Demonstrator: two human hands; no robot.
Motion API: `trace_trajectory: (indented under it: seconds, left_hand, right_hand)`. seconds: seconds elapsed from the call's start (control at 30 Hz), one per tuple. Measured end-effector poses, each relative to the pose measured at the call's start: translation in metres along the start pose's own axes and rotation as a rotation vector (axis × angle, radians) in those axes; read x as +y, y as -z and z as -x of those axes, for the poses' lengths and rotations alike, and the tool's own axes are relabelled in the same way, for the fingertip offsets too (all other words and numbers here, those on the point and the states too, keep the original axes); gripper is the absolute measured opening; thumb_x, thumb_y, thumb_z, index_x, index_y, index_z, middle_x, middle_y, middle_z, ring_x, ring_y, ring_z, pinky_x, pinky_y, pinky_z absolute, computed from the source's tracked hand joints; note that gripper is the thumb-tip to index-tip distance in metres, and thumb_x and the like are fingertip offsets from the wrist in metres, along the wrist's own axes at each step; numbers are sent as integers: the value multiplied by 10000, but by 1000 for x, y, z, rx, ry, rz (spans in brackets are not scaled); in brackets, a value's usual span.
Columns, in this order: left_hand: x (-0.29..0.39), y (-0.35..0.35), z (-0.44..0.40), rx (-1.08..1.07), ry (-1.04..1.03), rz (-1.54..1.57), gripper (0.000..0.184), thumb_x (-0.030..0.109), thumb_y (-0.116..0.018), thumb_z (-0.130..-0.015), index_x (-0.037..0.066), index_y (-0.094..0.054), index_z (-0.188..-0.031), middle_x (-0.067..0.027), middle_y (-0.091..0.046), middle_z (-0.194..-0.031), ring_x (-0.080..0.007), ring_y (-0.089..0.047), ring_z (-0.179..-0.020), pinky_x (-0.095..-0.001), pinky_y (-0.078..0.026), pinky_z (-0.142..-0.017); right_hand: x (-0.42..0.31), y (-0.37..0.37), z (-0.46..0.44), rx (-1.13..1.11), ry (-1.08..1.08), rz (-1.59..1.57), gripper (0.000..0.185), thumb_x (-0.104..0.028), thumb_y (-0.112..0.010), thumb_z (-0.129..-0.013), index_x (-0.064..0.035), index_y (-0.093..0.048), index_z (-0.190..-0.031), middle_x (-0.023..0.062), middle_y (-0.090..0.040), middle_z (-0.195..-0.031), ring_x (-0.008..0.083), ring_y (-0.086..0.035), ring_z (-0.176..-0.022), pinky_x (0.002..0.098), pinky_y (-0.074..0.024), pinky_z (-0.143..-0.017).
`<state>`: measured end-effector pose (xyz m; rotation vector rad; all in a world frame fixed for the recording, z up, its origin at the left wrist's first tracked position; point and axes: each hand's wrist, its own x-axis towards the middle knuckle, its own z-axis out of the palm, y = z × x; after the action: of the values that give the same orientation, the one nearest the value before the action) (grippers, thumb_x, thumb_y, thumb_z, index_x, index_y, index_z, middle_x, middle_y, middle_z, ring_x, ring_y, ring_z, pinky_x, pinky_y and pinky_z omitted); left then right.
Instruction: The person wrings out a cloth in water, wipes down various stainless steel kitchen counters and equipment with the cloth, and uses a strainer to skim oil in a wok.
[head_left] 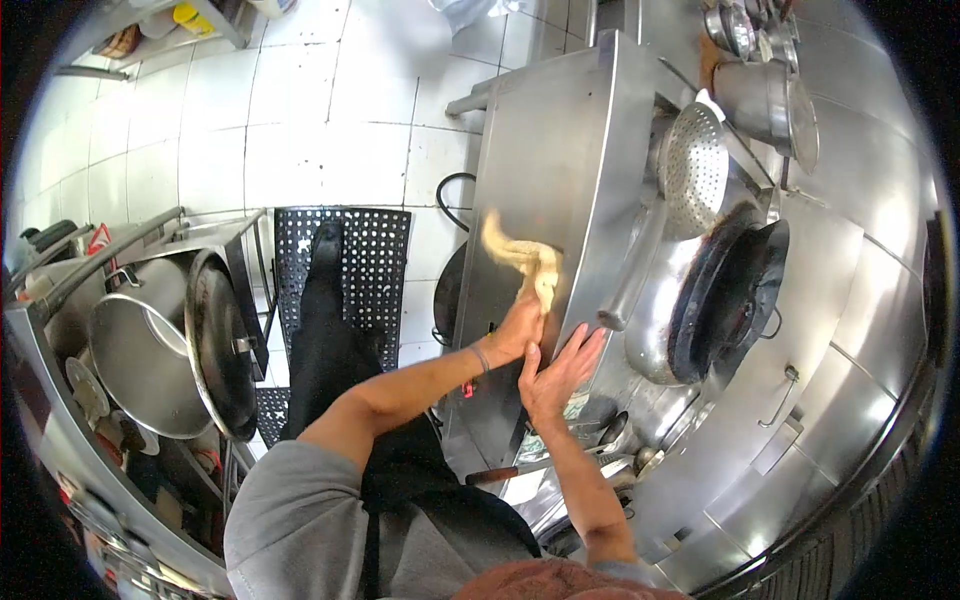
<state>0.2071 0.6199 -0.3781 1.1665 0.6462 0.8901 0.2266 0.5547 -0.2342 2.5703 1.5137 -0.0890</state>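
My left hand [513,332], with a band at the wrist, is closed around one end of a twisted, cream-coloured cloth [540,262]. The cloth's free end lies against the steel front panel [545,150] of the cooking station and is smeared by motion. Close beside it, my right hand [562,378] is spread with palm down at the panel's top edge, holding nothing. Just beyond its fingertips is the thick end of a long handle [625,285], which runs toward a perforated strainer [695,170].
A dark wok [725,295] sits on the station behind my right hand. Metal pots [755,100] stand farther along. A wooden-handled tool [492,476] lies near my right forearm. Across the aisle is a large pot [140,355] with its lid [222,345]. A black perforated mat [375,270] covers floor tiles.
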Motion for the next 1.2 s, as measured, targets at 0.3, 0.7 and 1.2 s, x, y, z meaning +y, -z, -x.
trace_trajectory:
  seconds: [0.3,0.7,1.2]
  left_hand:
    - [37,69,-191,208,-97,-45,478,-36,-489,-892,-8,-497,-1368,-233,-521,-1422,-385,-497,-1322,-414,-402,-1109]
    - [201,162,-77,-65,744,269,448,339,-470,-1056,-48,-572,-1259,-108,-667,-1091,-175,-647,-944,-326,-537,-828]
    - [475,54,-210,-900,669,-80,542,365,-500,-1043,-11,-442,-1430,-114,-589,-1319,-218,-594,-1188,-358,-485,-1002]
  right_hand:
    - [0,1,-2,-8,-51,-24,840,-473,-590,-934,42,-254,-1506,365,-113,-1570,550,-107,-1449,705,-155,-1104]
    - [1,17,0,-21,-87,-88,788,-487,-587,-932,-31,-322,-1517,361,-143,-1565,542,-165,-1437,736,-185,-1073]
    - [17,56,10,21,-126,-364,740,-464,-653,-901,-129,-386,-1504,272,-208,-1570,522,-195,-1426,768,-233,-1033]
